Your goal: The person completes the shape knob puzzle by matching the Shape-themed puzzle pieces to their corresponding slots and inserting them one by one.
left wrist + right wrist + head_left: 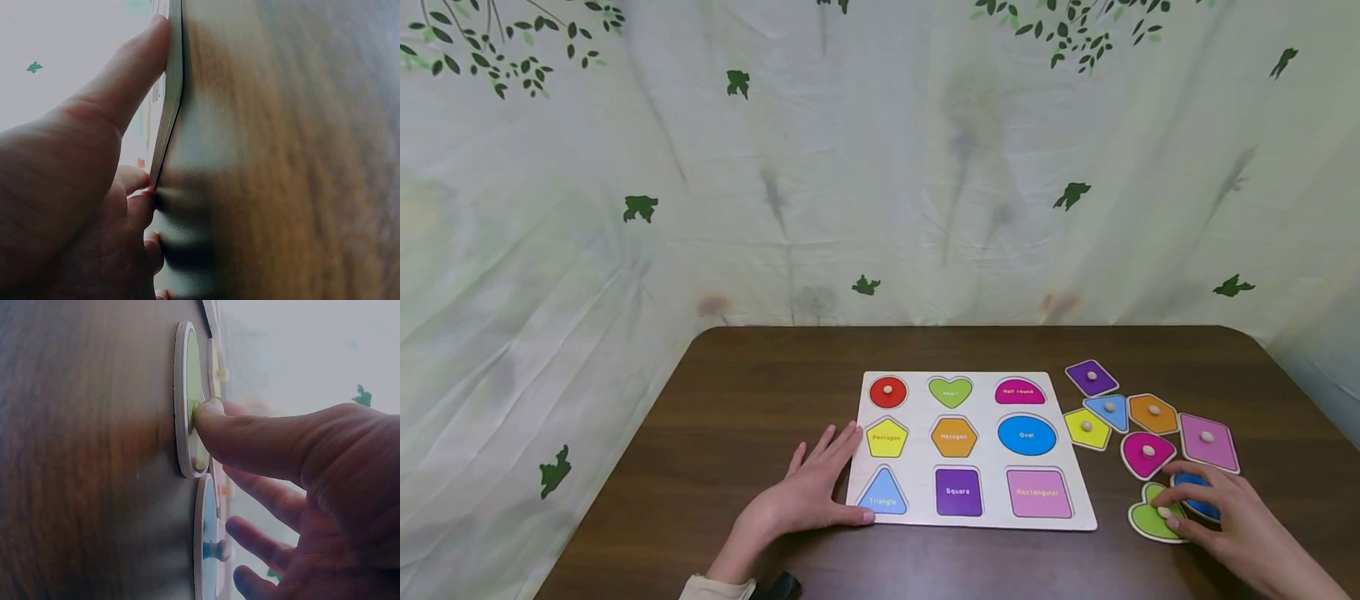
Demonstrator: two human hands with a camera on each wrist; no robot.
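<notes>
A white shape puzzle board (pixel 921 492) lies on the table, its printed shapes labelled. My left hand (pixel 808 493) rests along the board's left edge, fingers extended, with the thumb on the lower left corner. A red circle piece (pixel 880 401) with a knob sits in the top left recess. Right of the board, my right hand (pixel 1243 521) pinches the knob of a green heart piece (pixel 1142 522) between thumb and index finger. In the right wrist view the heart piece (pixel 194 362) lies close to the tabletop. Partly under that hand is a blue oval piece (pixel 1186 481).
More knobbed pieces lie right of the board: a purple square (pixel 1081 373), blue triangle (pixel 1117 417), yellow pentagon (pixel 1078 435), orange hexagon (pixel 1152 425), magenta half round (pixel 1135 462) and pink rectangle (pixel 1217 454). Some touch or overlap. A leaf-printed curtain (pixel 880 167) hangs behind the brown table (pixel 737 417).
</notes>
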